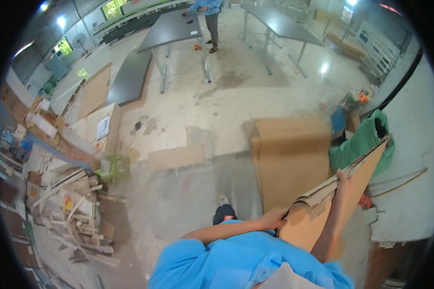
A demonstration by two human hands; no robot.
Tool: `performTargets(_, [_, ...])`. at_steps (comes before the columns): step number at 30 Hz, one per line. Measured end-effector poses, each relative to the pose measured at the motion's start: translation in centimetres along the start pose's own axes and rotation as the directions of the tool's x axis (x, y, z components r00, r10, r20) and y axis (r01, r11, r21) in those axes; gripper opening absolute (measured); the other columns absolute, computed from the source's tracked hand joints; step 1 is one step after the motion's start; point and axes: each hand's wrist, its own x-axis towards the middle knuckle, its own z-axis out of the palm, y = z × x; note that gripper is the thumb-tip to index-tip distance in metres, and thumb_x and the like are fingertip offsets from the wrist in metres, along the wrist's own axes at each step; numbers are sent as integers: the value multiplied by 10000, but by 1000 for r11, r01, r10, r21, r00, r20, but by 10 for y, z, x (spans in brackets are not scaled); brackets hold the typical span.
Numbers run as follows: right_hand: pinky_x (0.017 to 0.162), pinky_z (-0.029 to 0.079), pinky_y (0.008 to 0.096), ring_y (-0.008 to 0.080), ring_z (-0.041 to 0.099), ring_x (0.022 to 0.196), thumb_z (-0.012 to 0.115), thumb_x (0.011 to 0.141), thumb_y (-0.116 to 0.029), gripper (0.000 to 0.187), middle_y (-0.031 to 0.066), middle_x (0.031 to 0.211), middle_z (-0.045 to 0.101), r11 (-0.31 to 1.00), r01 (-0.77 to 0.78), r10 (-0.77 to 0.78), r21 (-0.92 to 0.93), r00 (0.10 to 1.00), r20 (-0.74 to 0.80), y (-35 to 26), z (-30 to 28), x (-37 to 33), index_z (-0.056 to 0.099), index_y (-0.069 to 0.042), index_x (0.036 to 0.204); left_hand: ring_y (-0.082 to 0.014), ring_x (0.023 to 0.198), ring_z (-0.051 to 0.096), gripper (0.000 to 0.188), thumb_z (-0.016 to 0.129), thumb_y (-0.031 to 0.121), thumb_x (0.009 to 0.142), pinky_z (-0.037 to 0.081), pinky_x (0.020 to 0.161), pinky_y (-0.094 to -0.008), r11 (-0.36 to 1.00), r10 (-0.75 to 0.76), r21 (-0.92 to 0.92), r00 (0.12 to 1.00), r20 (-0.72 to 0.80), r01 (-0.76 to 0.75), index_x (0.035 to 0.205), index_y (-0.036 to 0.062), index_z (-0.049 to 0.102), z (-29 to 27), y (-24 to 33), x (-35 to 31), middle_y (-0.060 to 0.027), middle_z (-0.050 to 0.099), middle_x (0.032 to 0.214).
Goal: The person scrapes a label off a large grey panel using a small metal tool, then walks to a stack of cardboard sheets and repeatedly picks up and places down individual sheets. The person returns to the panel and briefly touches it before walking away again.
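Note:
My left hand (pixel 274 219) is closed on the near end of a stack of folded cardboard sheets (pixel 307 222), close to my body. Further along the same stack, my right hand (pixel 343 181) grips its upper edge, with the forearm lying across the brown face. Torn, corrugated layers show along that edge. The stack slants up to the right, its far tip in front of a green sack (pixel 382 126). Beyond my hands, a large folded cardboard sheet (pixel 291 159) stands on the floor. Some of my fingers are hidden by the cardboard.
Scrap wood strips (pixel 77 216) are heaped at the left. A flat cardboard piece (pixel 176 158) lies on the floor ahead. Two grey-topped tables (pixel 282 23) stand farther off; a person in blue (pixel 211 19) is at the left one. A white wall (pixel 410 159) runs along the right.

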Motion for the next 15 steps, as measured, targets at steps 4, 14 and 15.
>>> performTargets(4, [939,495,366,252,642,1069,658,872,-59,457,179,1225,640,999,13,-15,-40,998,-56,-3,64,43,538,85,1289,-485,890,648,563,643,103,850,500,748,-530,995,-56,-77,994,97,63,1393,44,504,-89,-20,52,-289,684,959])
performTargets(14, [788,511,336,196,637,876,664,888,-78,386,100,1051,654,986,-8,-6,-168,997,-78,89,255,239,558,54,1235,-472,937,652,553,647,121,877,506,779,-503,995,-89,-43,996,0,89,1408,65,502,-284,-120,204,-281,681,1030])
performTargets(15, [802,514,346,203,638,902,659,890,-83,393,108,1070,654,992,-28,22,-119,999,-50,96,273,262,558,52,1245,-473,948,650,543,645,122,877,506,786,-503,991,-112,-74,994,-1,112,1400,67,511,-307,-130,227,-279,681,1036])
